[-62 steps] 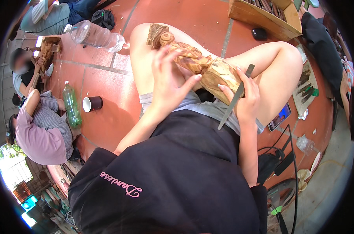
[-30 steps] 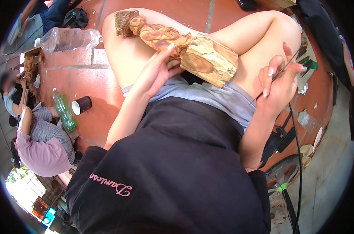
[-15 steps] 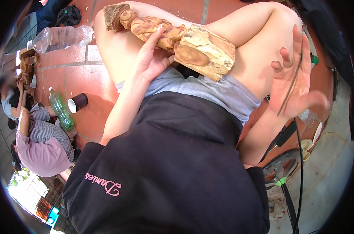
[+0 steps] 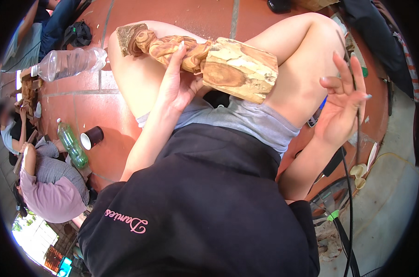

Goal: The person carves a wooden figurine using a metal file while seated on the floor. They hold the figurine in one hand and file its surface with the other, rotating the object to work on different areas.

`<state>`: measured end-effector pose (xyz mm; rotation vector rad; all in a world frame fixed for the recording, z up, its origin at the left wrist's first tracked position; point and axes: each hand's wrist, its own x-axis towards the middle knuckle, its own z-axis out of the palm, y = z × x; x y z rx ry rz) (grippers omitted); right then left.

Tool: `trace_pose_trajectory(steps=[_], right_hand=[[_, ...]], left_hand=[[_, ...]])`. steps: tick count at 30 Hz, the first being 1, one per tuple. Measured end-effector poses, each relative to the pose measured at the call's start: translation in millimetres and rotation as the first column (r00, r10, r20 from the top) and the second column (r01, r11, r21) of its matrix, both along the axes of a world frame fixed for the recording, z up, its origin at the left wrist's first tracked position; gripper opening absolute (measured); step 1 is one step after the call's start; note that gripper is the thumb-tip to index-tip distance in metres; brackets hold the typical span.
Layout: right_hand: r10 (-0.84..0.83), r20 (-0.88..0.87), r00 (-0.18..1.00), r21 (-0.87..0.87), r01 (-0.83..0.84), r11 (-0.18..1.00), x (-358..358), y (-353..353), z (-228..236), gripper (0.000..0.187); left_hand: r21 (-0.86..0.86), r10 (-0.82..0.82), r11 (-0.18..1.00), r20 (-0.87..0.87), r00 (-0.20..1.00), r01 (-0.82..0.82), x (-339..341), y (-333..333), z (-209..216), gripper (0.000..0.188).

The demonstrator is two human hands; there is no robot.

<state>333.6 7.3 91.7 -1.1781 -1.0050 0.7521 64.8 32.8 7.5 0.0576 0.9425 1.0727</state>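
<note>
A carved wooden piece (image 4: 172,51) lies across my lap, its twisting, rounded carving on the left and a thick uncarved block at its right end. My left hand (image 4: 178,87) grips it from below near the middle, thumb up against the carving. Off to the right, above the floor beside my knee, my right hand (image 4: 337,115) is raised with the palm toward me. A thin dark rod (image 4: 358,134) runs along its fingers, with the thumb bent in against it; the exact grip is partly hidden. The right hand is apart from the wood.
On the tiles at left are a large clear bottle (image 4: 70,63), a green bottle (image 4: 72,144) and a dark cup (image 4: 92,137) on its side. Two people (image 4: 57,189) sit farther left. A black cable (image 4: 349,221) and a fan-like round thing (image 4: 332,196) stand at lower right.
My right hand has turned, its thumb coming in toward the fingers, and the rod now stands more upright. The left hand still holds the wood, which sits slightly lower in view.
</note>
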Motion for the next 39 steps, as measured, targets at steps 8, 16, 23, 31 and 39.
trace_pose_trajectory(steps=[8, 16, 23, 31, 39], right_hand=[[0.137, -0.107, 0.985, -0.029, -0.141, 0.990, -14.2, 6.7, -3.2, 0.082], [0.132, -0.086, 0.988, -0.018, -0.134, 0.991, -34.5, 8.8, -33.0, 0.016], [0.079, 0.050, 0.996, -0.065, -0.075, 0.995, -40.1, 3.1, -29.0, 0.017], [0.213, 0.108, 0.971, -0.053, -0.209, 0.977, -26.0, 11.9, -32.5, 0.017], [0.251, 0.128, 0.959, 0.050, -0.259, 0.965, -27.6, 23.3, -29.4, 0.016]], left_hand=[[-0.016, 0.000, 1.000, 0.005, 1.000, 0.000, 7.2, 27.1, 10.7, 0.045], [-0.064, -0.002, 0.998, 0.019, 1.000, 0.003, 9.4, 30.8, 15.6, 0.045], [-0.086, 0.038, 0.995, -0.024, 0.999, -0.040, 11.8, 34.4, 20.8, 0.045], [0.023, -0.036, 0.999, 0.080, 0.996, 0.035, 8.1, 24.3, 26.9, 0.040], [0.037, -0.073, 0.997, -0.047, 0.996, 0.075, 14.8, 25.0, 31.6, 0.045]])
